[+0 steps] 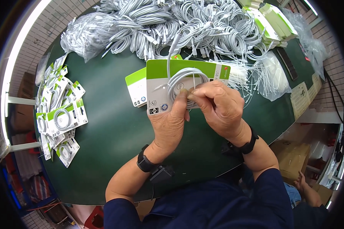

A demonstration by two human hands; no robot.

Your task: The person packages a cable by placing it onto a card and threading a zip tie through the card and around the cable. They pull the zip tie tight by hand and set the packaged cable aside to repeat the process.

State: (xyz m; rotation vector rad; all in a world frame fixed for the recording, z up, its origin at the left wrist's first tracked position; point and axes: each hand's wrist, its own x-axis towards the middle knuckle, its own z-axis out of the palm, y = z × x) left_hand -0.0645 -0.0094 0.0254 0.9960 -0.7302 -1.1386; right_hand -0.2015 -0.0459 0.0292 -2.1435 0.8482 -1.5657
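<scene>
A white and green cardboard packaging card [156, 78] is held up over the table, with a coiled white charging cable [173, 82] lying against its face. My left hand [167, 124] grips the card's lower edge, its thumb pressed on the coil. Across the coil's right side runs a thin white cable tie [194, 80], leading down to the pinched fingertips of my right hand [223, 108]. These fingertips meet my left thumb and hide the tie's end. One cable end sticks up past the card's top. Behind it, another card [135, 86] lies on the table.
Loose coiled white cables [195, 28] heap along the far side, beside a plastic bag of cables [90, 34]. Loose white cable ties [239, 78] lie right of the card. Finished carded cables [61, 118] pile at left. Green boxes [269, 28] stand far right on the green table [114, 152].
</scene>
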